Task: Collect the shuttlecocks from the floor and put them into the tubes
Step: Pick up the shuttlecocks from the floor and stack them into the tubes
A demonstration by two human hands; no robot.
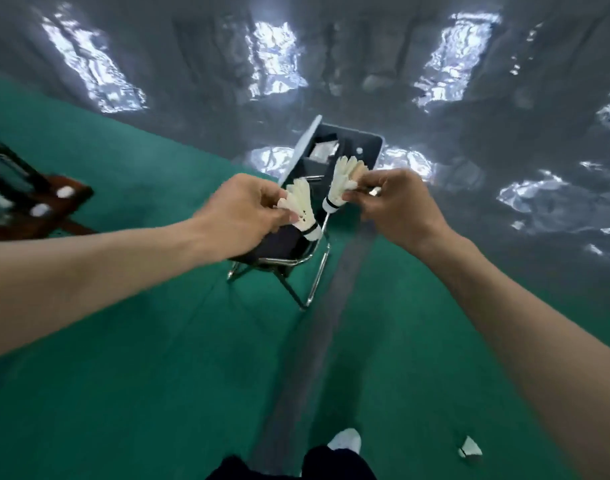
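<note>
Both hands' fingers pinch shuttlecocks, left hand (pixel 243 211) and right hand (pixel 397 206) partly hiding blurred feathers.

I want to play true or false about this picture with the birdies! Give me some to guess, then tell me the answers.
1. Each hand holds shuttlecocks. True: the left hand holds one bunch, the right hand another.
2. A shuttlecock lies on the floor. True: one lies at lower right.
3. The floor under the person is red. False: the floor is green.
4. A chair stands ahead. True: the chair is beyond the hands.
5. The person is barefoot. False: a white shoe shows.
</note>
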